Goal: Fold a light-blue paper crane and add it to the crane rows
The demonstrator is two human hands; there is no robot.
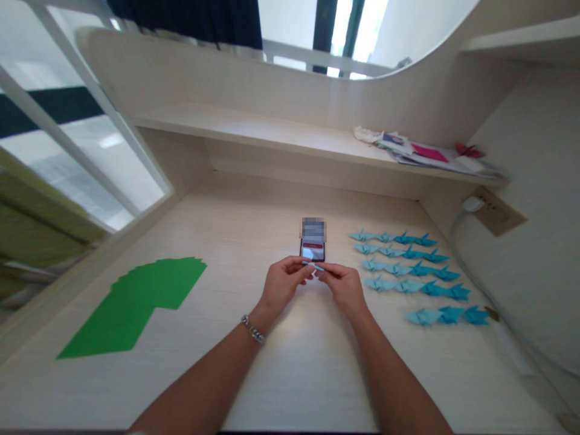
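Note:
Both hands meet over the middle of the pale wooden desk. My left hand and my right hand pinch the two ends of a small, narrow piece of folded light-blue paper, fingers closed on it. A metal bracelet circles my left wrist. Just beyond the fingertips a phone lies flat on the desk with its screen lit.
Rows of several folded blue paper cranes lie on the desk at the right. A fanned stack of green paper sheets lies at the left. A shelf above the desk carries papers and a red crane. A wall socket with a cable is at the right.

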